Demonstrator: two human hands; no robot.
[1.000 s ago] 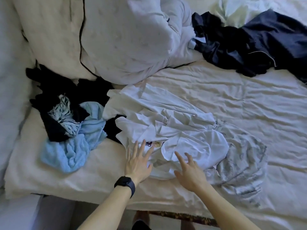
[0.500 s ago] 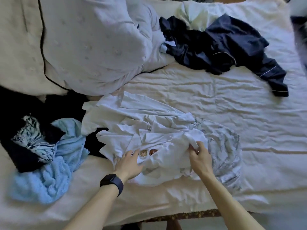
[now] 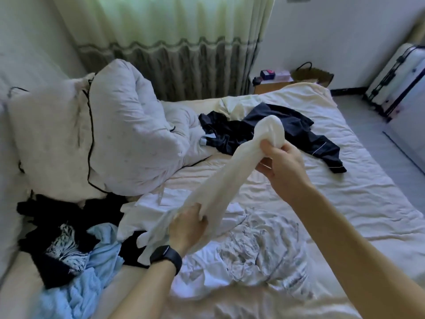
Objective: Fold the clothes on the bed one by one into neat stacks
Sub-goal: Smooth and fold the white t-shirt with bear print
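Both grips are busy with one white garment. The left grip, the one wearing the watch, bunches its lower part in curled fingers in front of the big pillow. The right grip pinches the rounded far end higher up, out to the pillow's right. I judge I hold it stretched above the bed to free it from the heap and find its shape before a first fold; what kind of garment it is I cannot tell. Other clothes wait: a navy piece right of the pillow, black clothes and a pale blue piece at its near foot, and a grey-patterned piece in front of it. No folded stack shows, so the job looks barely begun.
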